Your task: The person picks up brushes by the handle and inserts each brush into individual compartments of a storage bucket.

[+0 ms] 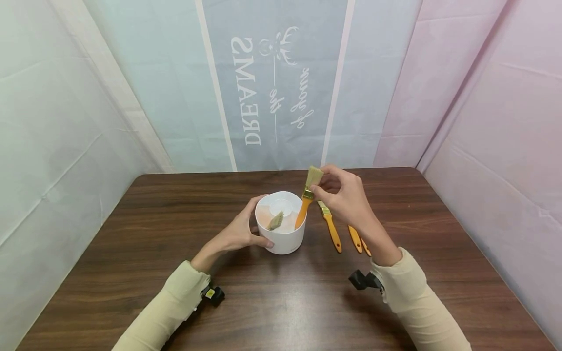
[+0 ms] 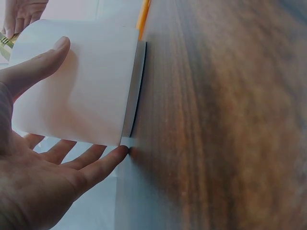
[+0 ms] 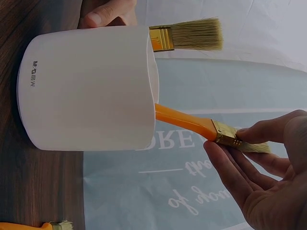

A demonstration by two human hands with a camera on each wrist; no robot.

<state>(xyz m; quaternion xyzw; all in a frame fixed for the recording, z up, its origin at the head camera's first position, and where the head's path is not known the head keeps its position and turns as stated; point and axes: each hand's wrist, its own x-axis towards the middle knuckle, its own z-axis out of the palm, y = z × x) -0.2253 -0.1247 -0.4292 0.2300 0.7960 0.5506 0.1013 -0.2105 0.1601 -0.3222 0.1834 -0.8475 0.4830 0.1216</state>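
My left hand (image 1: 239, 230) holds a white round desk organizer (image 1: 287, 242) from its left side, thumb on the near wall and fingers around the far side. In the left wrist view its thumb lies against the white wall. My right hand (image 1: 344, 197) pinches a paintbrush (image 1: 302, 213) near its metal ferrule, bristles up. Its orange handle reaches down inside the organizer's right side. Another paintbrush (image 3: 196, 34) stands in the organizer, with its bristles above the rim in the right wrist view.
To the right of the organizer, an orange-handled brush (image 1: 332, 232) lies on the dark wooden table (image 1: 272, 302). More orange handles (image 1: 354, 240) lie beside it, partly hidden under my right forearm. A printed cloth (image 1: 281, 87) hangs behind the table.
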